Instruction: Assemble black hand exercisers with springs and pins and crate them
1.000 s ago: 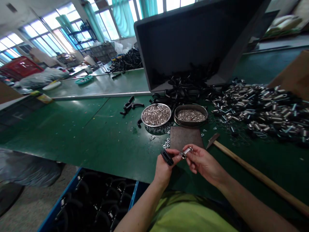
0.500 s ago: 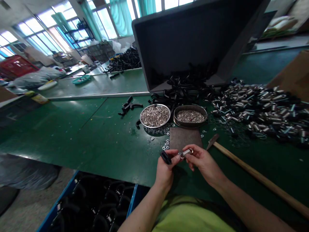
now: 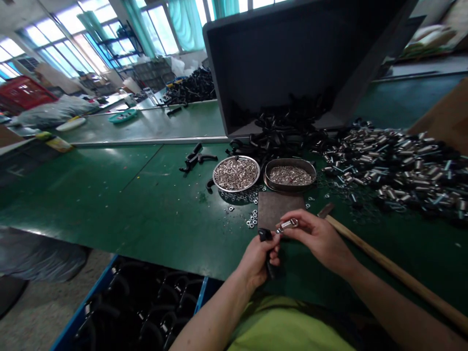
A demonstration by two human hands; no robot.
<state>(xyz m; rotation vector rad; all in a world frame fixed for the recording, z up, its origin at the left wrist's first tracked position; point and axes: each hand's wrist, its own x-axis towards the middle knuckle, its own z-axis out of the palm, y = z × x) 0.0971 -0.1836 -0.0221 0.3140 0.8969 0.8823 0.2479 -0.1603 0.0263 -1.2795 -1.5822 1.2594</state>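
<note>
My left hand (image 3: 259, 256) is wrapped round a black curved part (image 3: 265, 235), whose lower end shows below the fingers. Between thumb and fingertips, my right hand (image 3: 318, 234) pinches a small silver spring piece (image 3: 288, 224). The near end of that piece meets the left fingertips, beside the top of the black part. Both hands are over the front edge of a flat metal plate (image 3: 276, 207). Beyond the plate stand a round dish (image 3: 236, 174) of small metal pins and an oval tin (image 3: 290, 175) of tiny metal pieces.
A hammer (image 3: 387, 268) lies at the right. Silver-and-black parts (image 3: 409, 165) are heaped behind it. A large grey bin (image 3: 219, 87) is tipped over black parts at the back. Small nuts (image 3: 252, 219) lie left of the plate. A blue crate (image 3: 82, 312) stands low at the left.
My left hand has turned and moved slightly right, so the black part now stands more upright. My right hand has shifted a little right and up with the spring piece.
</note>
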